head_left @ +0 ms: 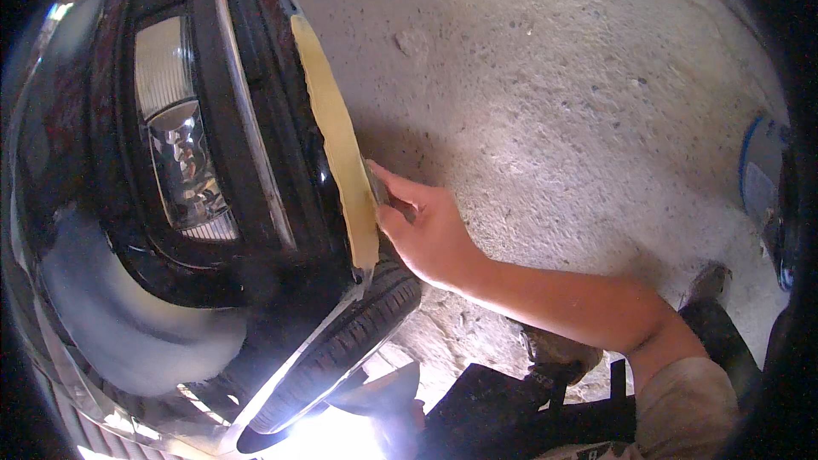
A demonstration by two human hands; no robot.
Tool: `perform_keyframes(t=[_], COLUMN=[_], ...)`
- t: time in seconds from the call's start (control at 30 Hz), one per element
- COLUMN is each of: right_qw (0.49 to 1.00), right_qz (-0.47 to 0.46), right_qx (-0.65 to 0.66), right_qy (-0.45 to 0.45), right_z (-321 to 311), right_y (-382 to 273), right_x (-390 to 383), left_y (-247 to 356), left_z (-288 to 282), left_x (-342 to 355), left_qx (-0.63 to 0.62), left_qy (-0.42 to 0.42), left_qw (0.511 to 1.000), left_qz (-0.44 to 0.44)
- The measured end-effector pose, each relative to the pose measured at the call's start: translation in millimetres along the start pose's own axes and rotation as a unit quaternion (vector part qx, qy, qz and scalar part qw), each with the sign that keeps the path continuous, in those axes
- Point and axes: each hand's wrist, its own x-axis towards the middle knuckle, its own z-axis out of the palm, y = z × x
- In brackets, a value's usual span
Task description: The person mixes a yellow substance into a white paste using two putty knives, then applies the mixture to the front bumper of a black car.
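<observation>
my right hand (430, 234) reaches from the lower right, forearm bare below a rolled beige sleeve (686, 409), and presses a small flat grey metal scraper blade (378, 189) against the black glossy car body (281, 145). my fingers (399, 220) are closed together on the blade, thumb on top. the blade's edge touches a long strip of yellowish body filler (341, 136) that runs along the curved rim of the wheel arch, from near the top of the panel down to just above the black rubber tyre (358, 332). the tyre sits directly under my hand, its tread grooves catching the light. my left hand is out of sight; a bright glare at the bottom edge hides what lies there. left of the filler strip, the car's clear headlight unit (179, 153) sits in the shiny black bodywork. beyond my hand stretches a rough pale concrete floor (554, 102), with a round white and blue container (761, 170) at the far right.
</observation>
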Motion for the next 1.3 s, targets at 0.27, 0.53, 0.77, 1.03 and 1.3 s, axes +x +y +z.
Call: perform_keyframes(t=[0.27, 0.53, 0.77, 1.03, 1.3], right_qw=[0.987, 0.981, 0.979, 0.964, 0.933], right_qz=[-0.009, 0.0, -0.02, 0.02, 0.072], right_qx=[-0.161, -0.186, -0.195, -0.264, -0.345], right_qy=[0.029, 0.052, 0.057, 0.024, -0.079], right_z=[13.0, 24.4, 36.6, 42.0, 29.0], right_y=[3.2, 21.6, 42.6, 42.0, 43.3], right_x=[-32.4, -53.4, -68.9, -82.7, -94.1], left_y=[2.2, 3.7, 12.6, 9.7, 26.3], left_z=[-5.4, -11.2, -11.5, -15.6, -10.0], left_x=[-3.5, -4.6, -7.4, -7.7, -11.3], left_qx=[0.006, 0.027, 0.018, 0.025, -0.07], left_qy=[0.001, -0.005, 0.004, -0.007, -0.013], left_qw=[1.0, 0.999, 0.999, 0.997, 0.997], left_qz=[0.013, 0.032, 0.047, 0.076, 0.036])
